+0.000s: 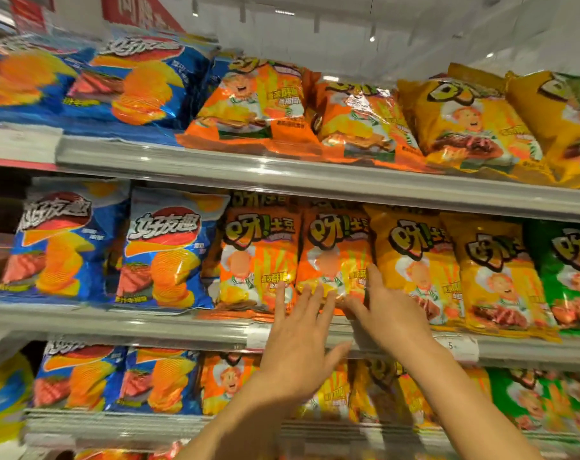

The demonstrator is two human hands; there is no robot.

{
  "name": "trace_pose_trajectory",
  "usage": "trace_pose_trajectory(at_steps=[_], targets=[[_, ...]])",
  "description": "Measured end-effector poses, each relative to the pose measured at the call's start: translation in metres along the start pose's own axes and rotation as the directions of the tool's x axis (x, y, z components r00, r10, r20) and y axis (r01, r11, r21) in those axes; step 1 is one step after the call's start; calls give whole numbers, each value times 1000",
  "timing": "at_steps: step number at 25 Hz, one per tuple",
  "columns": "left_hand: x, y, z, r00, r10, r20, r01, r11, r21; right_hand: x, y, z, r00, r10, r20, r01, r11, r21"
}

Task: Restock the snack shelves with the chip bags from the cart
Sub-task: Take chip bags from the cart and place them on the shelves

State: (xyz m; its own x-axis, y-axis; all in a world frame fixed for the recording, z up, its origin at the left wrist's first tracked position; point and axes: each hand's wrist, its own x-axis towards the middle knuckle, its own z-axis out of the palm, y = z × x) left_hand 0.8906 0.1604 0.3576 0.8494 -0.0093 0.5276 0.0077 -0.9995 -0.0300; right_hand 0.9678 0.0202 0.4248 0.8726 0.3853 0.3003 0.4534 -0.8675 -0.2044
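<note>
Left hand (298, 330) and right hand (389, 313), fingers spread, gripping nothing, pressing orange chip bag (333, 257) upright on middle shelf (182, 327); risk: bag tipping forward over shelf lip once released, being loosely seated.

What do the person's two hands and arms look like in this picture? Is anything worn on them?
Both are bare. The left hand and the right hand show no gloves, and no rings are visible. Both forearms are uncovered down to the picture's lower edge: no sleeves, watch or bracelet can be seen on either wrist.
</note>
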Motion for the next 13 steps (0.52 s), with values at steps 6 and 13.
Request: trace_pose_trajectory(at_steps=[6,13], targets=[[-16,-35,0,994,104,-46,-107,992,-65,13,15,-5,995,95,-28,-97,991,-96],[-15,-35,0,991,132,-22,-133,988,-84,15,13,-1,991,125,-51,-135,949,-284]])
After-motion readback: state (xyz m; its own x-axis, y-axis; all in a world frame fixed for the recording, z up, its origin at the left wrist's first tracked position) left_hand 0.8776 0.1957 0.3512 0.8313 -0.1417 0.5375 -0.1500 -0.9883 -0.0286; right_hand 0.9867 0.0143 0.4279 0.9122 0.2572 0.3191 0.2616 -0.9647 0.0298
